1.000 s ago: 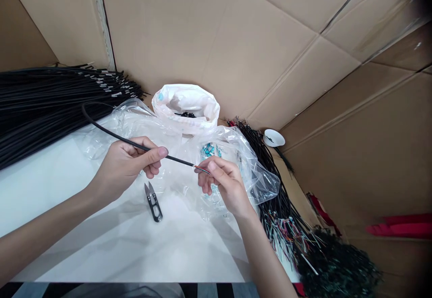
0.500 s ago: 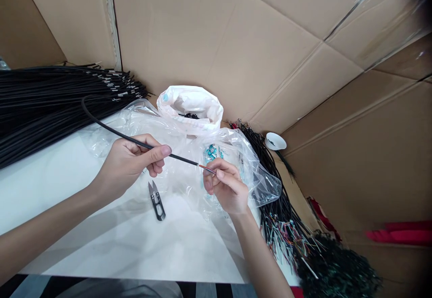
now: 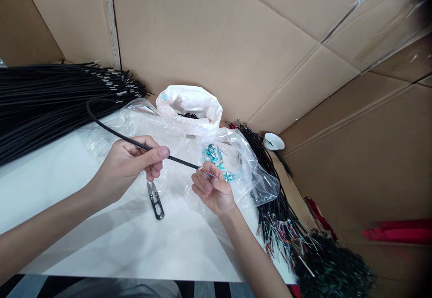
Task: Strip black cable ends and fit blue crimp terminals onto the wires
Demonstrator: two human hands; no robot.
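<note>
A black cable (image 3: 184, 161) runs through my left hand (image 3: 135, 160), pinched between thumb and fingers, and its rear part curves back toward the left. Thin coloured inner wires (image 3: 208, 172), red among them, come out of its stripped right end. My right hand (image 3: 214, 190) has its fingers closed at these wires, which lie against the fingertips. Just below my left hand lie small thread snips (image 3: 156, 203), blades pointing away from me. Behind my right hand, small blue-and-silver pieces (image 3: 213, 154) rest on clear plastic.
A thick bundle of black cables (image 3: 50, 104) fills the left. At the back stands a white bag (image 3: 212, 120) with dark bits inside. Cables with bared wires (image 3: 276, 199) lie right, near a white cup (image 3: 274, 142) and a dark tangled heap (image 3: 337, 266). Cardboard walls (image 3: 219, 41) enclose the table.
My right hand has shifted slightly left and down along the wire end, uncovering more blue pieces behind it. The left hand keeps its hold on the cable.
</note>
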